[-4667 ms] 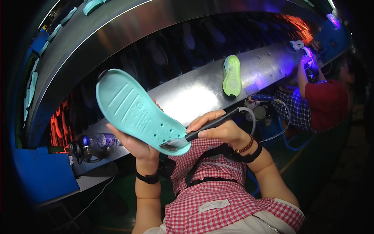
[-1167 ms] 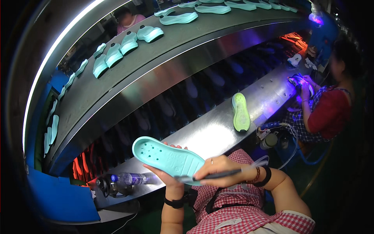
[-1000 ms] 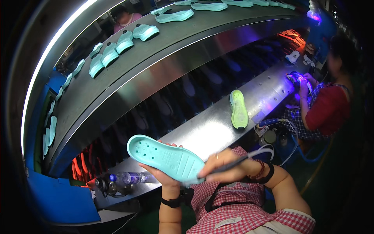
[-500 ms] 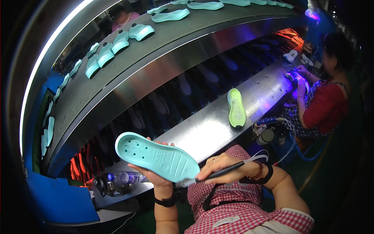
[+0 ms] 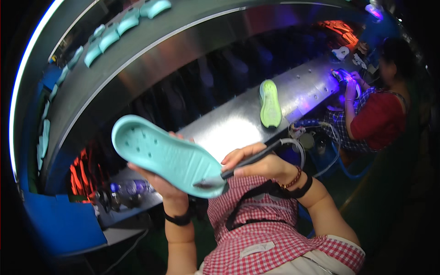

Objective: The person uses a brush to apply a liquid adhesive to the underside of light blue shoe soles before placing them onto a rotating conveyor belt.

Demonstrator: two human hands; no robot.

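My left hand (image 5: 160, 184) grips an aqua shoe sole (image 5: 172, 158) from beneath, with fingertips showing past its far edge. The sole is tilted with its hollow inner face up; small holes dot its far-left end and ridges cross its nearer end. In my right hand (image 5: 266, 167) is a brush (image 5: 251, 159) with a black handle and a pale tube running from its back end. Its bristles lie against the inner face at the sole's near end. On the metal bench beyond lies a yellow-green sole (image 5: 271, 106) with a dark tip.
Aqua soles (image 5: 110, 39) ride on a dark curved conveyor (image 5: 137, 48) at the far left. A clear bottle (image 5: 137, 186) stands on the metal bench (image 5: 215, 133). Orange heaters (image 5: 81, 176) glow beneath the conveyor. At right, a co-worker in red sleeves (image 5: 378, 117) handles a shoe under violet light.
The brush has gone from the sole's near edge onto its inner face. My left hand and the sole appear farther left, while the whole view has shifted too.
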